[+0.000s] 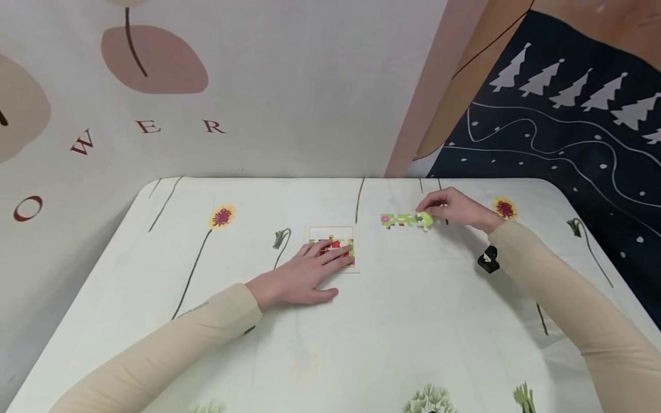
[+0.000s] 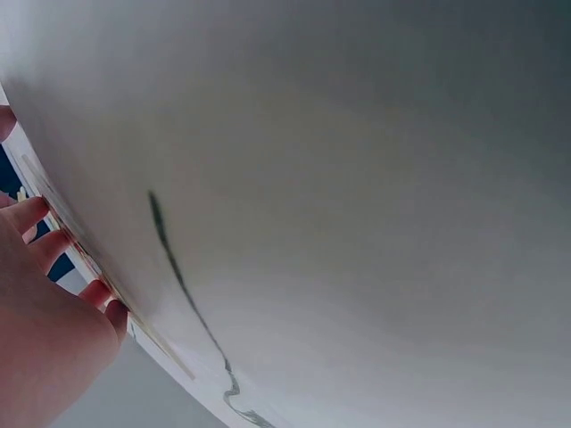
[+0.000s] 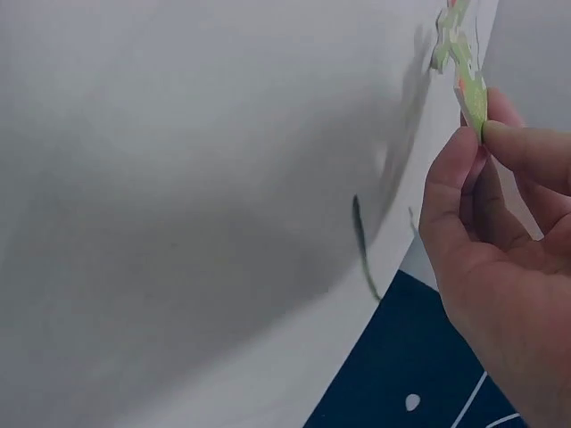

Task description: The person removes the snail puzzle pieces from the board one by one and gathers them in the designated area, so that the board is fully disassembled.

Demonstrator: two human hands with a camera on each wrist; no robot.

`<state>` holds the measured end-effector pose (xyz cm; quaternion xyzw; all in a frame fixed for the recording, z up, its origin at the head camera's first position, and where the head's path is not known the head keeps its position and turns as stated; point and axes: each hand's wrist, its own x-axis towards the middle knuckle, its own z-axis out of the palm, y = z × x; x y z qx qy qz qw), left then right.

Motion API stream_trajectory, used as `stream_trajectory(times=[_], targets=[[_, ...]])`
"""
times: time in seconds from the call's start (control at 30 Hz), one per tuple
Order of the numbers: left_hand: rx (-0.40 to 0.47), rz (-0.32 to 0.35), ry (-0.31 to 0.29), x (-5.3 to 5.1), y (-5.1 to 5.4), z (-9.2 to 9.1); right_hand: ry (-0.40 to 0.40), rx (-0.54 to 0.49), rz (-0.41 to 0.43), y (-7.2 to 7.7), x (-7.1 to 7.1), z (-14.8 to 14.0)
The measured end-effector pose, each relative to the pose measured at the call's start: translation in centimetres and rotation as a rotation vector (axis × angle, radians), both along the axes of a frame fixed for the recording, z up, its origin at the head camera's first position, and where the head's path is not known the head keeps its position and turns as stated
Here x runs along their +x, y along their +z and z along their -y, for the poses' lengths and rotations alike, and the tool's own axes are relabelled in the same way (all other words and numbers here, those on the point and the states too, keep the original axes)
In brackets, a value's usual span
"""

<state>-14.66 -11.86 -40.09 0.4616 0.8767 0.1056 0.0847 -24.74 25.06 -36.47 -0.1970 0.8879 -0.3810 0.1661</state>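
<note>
My left hand (image 1: 304,276) lies with its fingers spread over a small square puzzle board (image 1: 331,234) near the middle of the table. Red and green printed pieces (image 1: 335,244) show between those fingers; the rest is covered. In the left wrist view, the fingertips of the left hand (image 2: 49,299) touch the board's edge. My right hand (image 1: 459,211) pinches a green puzzle piece (image 1: 424,220) between thumb and fingertips, at the right end of a green jigsaw strip (image 1: 396,219). The right wrist view shows this green piece (image 3: 473,100) tilted in the grip.
A white cloth with printed flowers (image 1: 222,217) covers the table (image 1: 392,332). Its far edge meets a pale hanging cloth (image 1: 310,115). Dark blue fabric with white trees (image 1: 563,132) hangs at the right. A black device (image 1: 488,260) sits by the right wrist.
</note>
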Motion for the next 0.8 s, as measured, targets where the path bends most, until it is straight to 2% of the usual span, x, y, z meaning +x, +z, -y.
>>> stream_trajectory(times=[0.3,0.8], targets=[[0.012,0.005,-0.014,0.0,-0.2,0.0,-0.051,0.049,0.039,-0.7,-0.4,-0.2],[0.004,0.005,-0.009,-0.1,-0.1,0.1,-0.093,0.084,0.026,-1.3,-0.6,0.0]])
